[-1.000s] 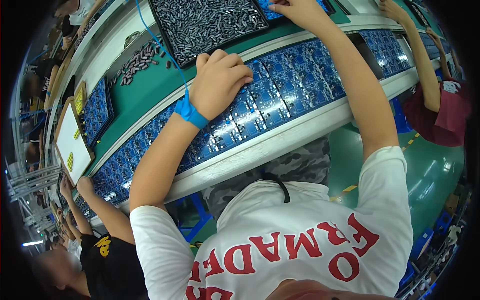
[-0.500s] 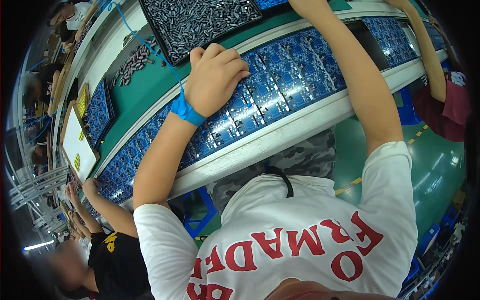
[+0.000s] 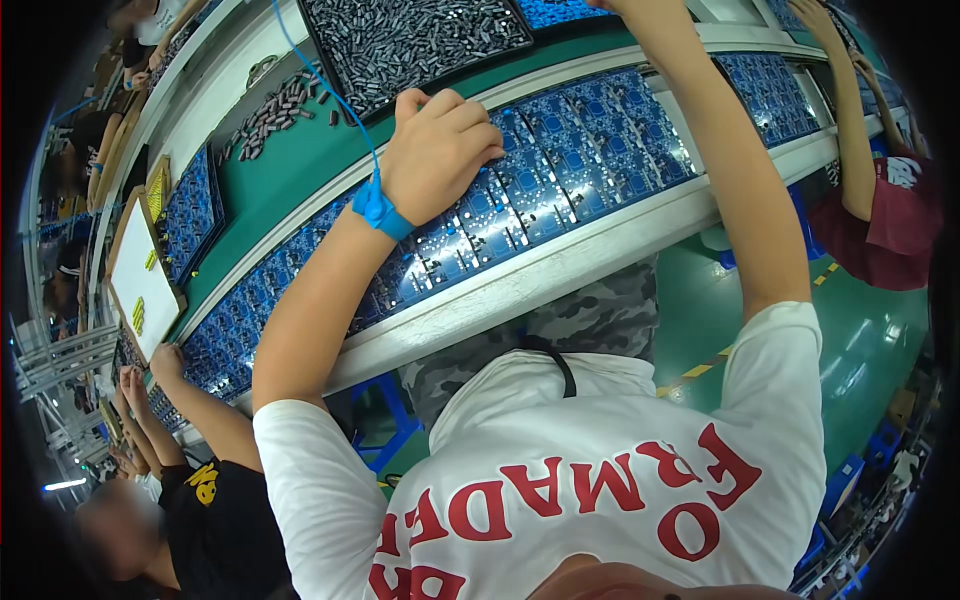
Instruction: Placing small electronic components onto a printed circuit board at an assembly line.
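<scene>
My left hand [image 3: 440, 150] is over a row of blue circuit boards [image 3: 590, 150], just in front of a black tray [image 3: 450, 84]. Its fingers are curled inward near a board; whatever they may hold is hidden under them. A blue wrist strap [image 3: 380, 212] with a thin blue cord is around that wrist. Small dark cylindrical components [image 3: 420, 45] fill the tray. My right hand [image 3: 645, 12] reaches to the top edge, beside small blue parts [image 3: 560, 10]; its fingers are mostly cut off by the picture.
A white rail [image 3: 530, 270] runs along the near side of the boards. Loose dark cylinders [image 3: 270, 120] lie on the green surface to the left, near a white board [image 3: 140, 275] with yellow parts. Co-workers' arms [image 3: 210, 410] reach in at left and right.
The view has shifted slightly. My left hand stays curled over the boards; my right hand is higher, farther out of the picture. Beside my right forearm, a pale gap replaces the dark panel.
</scene>
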Action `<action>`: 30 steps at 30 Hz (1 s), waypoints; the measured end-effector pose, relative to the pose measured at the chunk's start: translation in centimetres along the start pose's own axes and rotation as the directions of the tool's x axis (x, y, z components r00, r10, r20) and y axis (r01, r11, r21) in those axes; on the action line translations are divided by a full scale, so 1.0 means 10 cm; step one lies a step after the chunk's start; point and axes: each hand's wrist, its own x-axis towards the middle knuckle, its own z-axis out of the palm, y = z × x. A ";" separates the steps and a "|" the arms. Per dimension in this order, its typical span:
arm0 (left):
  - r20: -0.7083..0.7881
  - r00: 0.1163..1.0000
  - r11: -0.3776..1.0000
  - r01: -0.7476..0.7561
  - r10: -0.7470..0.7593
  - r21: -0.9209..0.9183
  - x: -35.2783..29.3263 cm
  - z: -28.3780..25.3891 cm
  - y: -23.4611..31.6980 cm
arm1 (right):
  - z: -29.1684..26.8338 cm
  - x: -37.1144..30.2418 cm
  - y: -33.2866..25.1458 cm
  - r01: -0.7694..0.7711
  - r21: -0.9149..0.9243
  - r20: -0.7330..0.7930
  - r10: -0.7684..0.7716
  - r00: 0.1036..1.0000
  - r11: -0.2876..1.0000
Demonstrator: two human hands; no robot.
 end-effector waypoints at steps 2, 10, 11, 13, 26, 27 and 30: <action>0.072 0.997 1.000 -0.002 0.000 0.015 0.01 -0.02 0.02 | -0.02 -0.20 -0.10 -0.016 -0.086 0.106 0.026 0.994 0.996; -0.131 0.936 0.921 0.347 -0.327 0.179 0.40 -0.33 -0.71 | 0.36 -0.98 -0.42 0.385 -0.492 0.577 -0.038 0.816 0.781; -0.135 0.934 0.919 0.351 -0.330 0.178 0.39 -0.30 -0.72 | 0.41 -0.99 -0.40 0.417 -0.524 0.603 -0.022 0.798 0.743; -0.144 0.918 0.890 0.393 -0.368 0.232 0.47 -0.23 -0.64 | 0.48 -1.01 -0.39 0.479 -0.583 0.646 0.018 0.763 0.656; -0.192 0.942 0.948 0.299 -0.275 0.112 0.27 -0.19 -0.52 | 0.53 -1.00 -0.40 0.554 -0.600 0.674 -0.009 0.739 0.577; -0.184 0.944 0.948 0.297 -0.273 0.114 0.22 -0.24 -0.43 | 0.53 -1.00 -0.41 0.557 -0.602 0.681 0.004 0.732 0.573; 0.080 0.852 0.804 0.515 -0.517 -0.298 0.08 -0.38 -0.13 | 0.56 -1.01 -0.42 0.559 -0.603 0.694 0.028 0.719 0.569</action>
